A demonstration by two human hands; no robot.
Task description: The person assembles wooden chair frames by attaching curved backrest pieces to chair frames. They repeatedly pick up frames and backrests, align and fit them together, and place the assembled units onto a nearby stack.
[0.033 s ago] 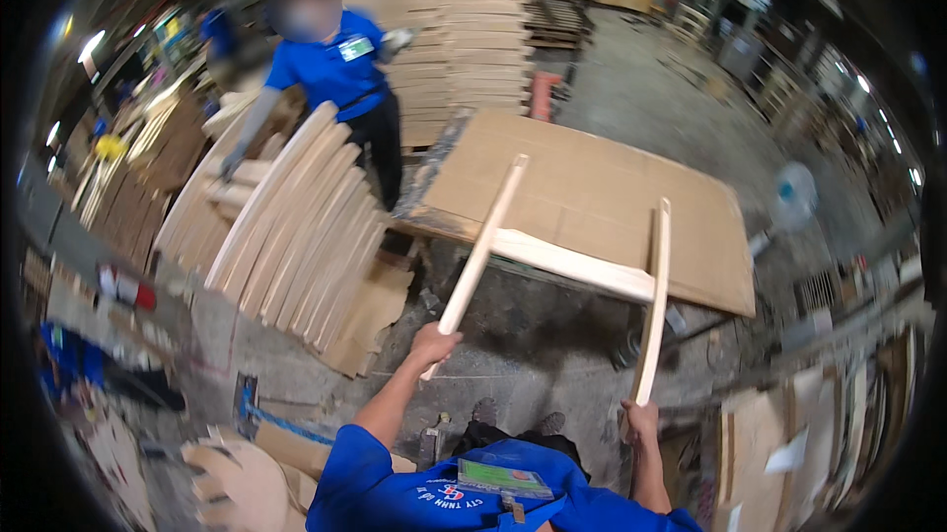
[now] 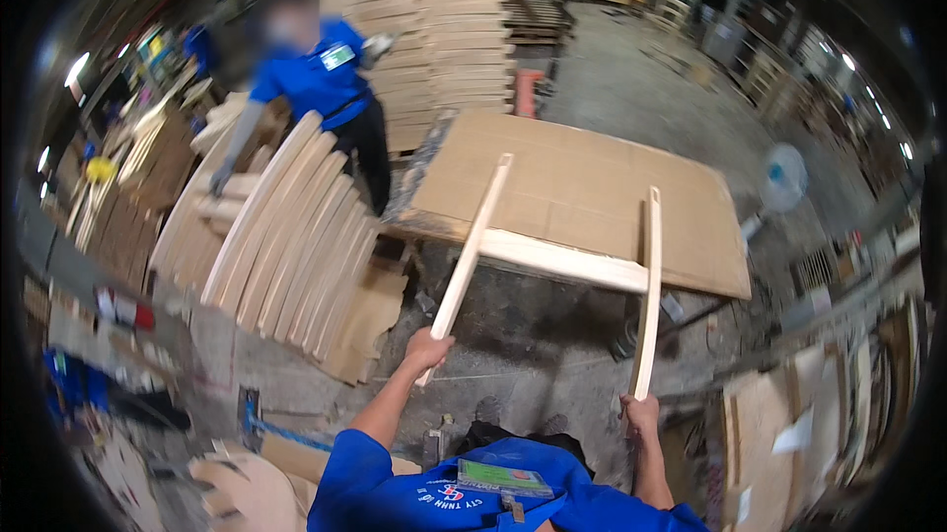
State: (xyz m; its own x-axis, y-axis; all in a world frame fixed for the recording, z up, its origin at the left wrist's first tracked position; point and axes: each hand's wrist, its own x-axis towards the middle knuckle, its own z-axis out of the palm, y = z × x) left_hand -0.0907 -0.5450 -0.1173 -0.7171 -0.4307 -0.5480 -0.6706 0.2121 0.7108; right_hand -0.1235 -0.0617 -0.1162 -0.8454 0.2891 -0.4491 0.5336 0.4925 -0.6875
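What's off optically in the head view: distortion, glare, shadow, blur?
Head view: fisheye bends edges toward a black rim; lamps at left look blown out; dark shadow on the floor under the cardboard-topped table; a blurred patch covers the co-worker's head; left hand, right hand and wooden frame readable.

1. Wooden frame (image 2: 562,260): 1.
2. Long bars (image 2: 468,267) in frame: 2.
3. Crosspiece (image 2: 582,265) between bars: 1.
4. Bare hands: 2 (left hand (image 2: 428,347), right hand (image 2: 641,414)).
5. Table (image 2: 434,228): 1.
6. Cardboard sheet (image 2: 582,177) on table: 1.
7. Co-worker (image 2: 321,88) beside curved slats (image 2: 286,226): 1.
8. Gloved hands (image 2: 379,45), co-worker: 2.
9. Badges (image 2: 505,476): 2.
10. Curved slats: more than five; exact count indistinct.
11. Round fan (image 2: 785,177): 1.
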